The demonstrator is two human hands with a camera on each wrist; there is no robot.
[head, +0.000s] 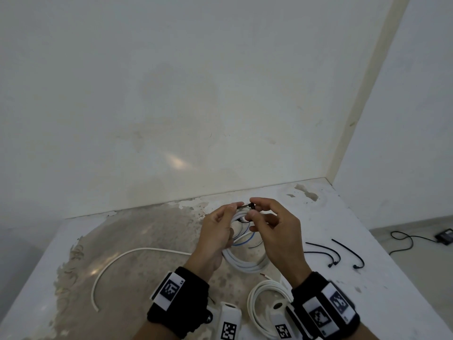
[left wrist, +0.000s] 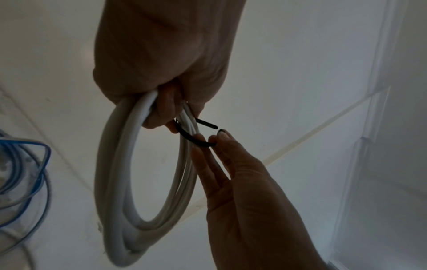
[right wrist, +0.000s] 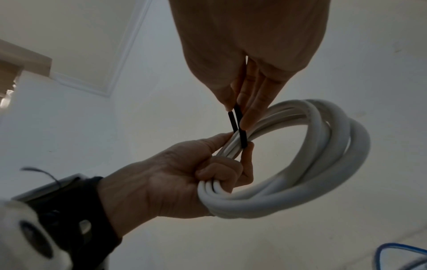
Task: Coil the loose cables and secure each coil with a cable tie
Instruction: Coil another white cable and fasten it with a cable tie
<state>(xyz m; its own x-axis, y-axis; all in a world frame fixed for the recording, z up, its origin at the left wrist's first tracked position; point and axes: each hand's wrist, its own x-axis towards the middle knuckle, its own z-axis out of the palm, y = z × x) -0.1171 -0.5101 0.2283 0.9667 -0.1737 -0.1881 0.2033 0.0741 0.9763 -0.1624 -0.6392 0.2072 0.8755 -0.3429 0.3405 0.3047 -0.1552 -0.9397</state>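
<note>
My left hand [head: 230, 217] grips a coil of white cable [head: 245, 263] above the table, with fingers curled through the loops. A black cable tie [head: 246, 205] wraps the top of the coil. My right hand [head: 252, 209] pinches the tie's ends between thumb and fingers. In the left wrist view the tie [left wrist: 191, 138] curves round the coil's strands [left wrist: 110, 164], and its free tip sticks out beside my right hand [left wrist: 212, 140]. The right wrist view has both tie ends [right wrist: 242, 138] standing up from the coil [right wrist: 323, 164], pinched just above my left hand [right wrist: 231, 155].
A second white coil [head: 259, 300] lies at the near edge. A loose white cable [head: 117, 263] curves across the left side. Blue and grey wires [head: 245, 241] lie under the hands. Spare black ties [head: 326, 251] lie to the right. A black device [head: 443, 235] sits on the floor.
</note>
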